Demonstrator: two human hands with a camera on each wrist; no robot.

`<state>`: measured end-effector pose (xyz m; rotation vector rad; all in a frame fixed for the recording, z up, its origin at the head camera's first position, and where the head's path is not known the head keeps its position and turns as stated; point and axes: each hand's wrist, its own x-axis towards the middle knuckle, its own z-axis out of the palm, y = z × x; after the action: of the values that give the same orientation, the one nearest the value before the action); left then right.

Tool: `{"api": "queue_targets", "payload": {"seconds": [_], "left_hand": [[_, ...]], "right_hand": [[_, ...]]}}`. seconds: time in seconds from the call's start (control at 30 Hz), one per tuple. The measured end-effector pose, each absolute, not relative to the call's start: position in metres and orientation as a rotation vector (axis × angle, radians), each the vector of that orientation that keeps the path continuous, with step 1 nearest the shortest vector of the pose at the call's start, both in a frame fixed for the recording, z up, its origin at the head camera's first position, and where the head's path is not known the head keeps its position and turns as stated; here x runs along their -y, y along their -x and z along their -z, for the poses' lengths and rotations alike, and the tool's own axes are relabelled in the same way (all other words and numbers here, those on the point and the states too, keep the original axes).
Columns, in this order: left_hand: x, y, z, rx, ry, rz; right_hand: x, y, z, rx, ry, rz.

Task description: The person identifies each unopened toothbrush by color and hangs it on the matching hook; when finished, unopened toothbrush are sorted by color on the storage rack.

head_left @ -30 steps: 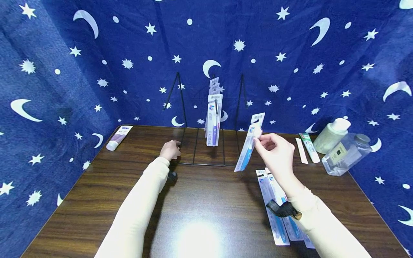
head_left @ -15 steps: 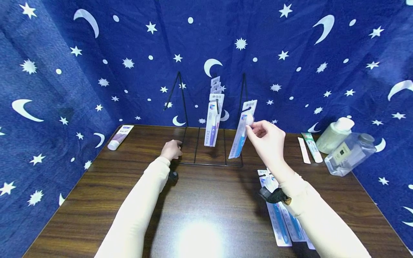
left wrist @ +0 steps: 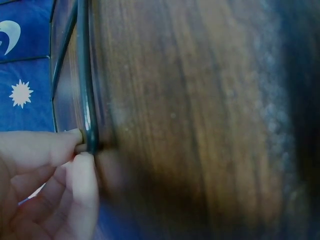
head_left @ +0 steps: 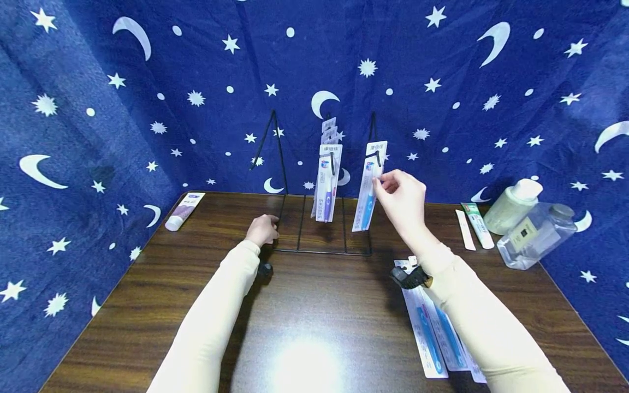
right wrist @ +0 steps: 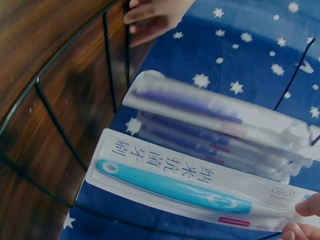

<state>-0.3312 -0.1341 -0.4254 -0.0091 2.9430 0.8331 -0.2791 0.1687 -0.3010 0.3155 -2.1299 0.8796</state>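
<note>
My right hand [head_left: 402, 196] pinches the edge of a packaged toothbrush [head_left: 367, 188] with a blue handle. The pack hangs tilted at the right side of a black wire rack [head_left: 321, 252], and a black hook tip shows in front of its top hole. In the right wrist view, fingertips [right wrist: 311, 206] hold that pack near its head end. Packaged purple toothbrushes [head_left: 326, 188] hang one behind another on the middle hook. My left hand [head_left: 262, 229] is at the rack's front left corner; in the left wrist view, thumb and finger pinch the dark wire [left wrist: 89, 110].
Several blue toothbrush packs [head_left: 427, 327] lie beneath my right forearm. Right of them stand or lie a toothpaste tube [head_left: 478, 226], a white strip [head_left: 465, 230], a pale green bottle [head_left: 511, 207] and a clear bottle [head_left: 535, 237]. A purple-white tube [head_left: 184, 212] lies at back left.
My right hand has carried the blue toothbrush pack left and up to the rack's right hook, whose tip now shows at the pack's hole. The left hand has stayed at the rack corner.
</note>
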Motion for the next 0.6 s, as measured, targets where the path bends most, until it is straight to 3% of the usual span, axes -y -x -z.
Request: {"api": "queue_targets", "payload": {"seconds": [0.6], "left_hand": [[0.137, 0.332, 0.429, -2.95, 0.028, -0.851]], "right_hand": [[-0.167, 0.348, 0.292, 2.229, -0.222, -0.757]]}}
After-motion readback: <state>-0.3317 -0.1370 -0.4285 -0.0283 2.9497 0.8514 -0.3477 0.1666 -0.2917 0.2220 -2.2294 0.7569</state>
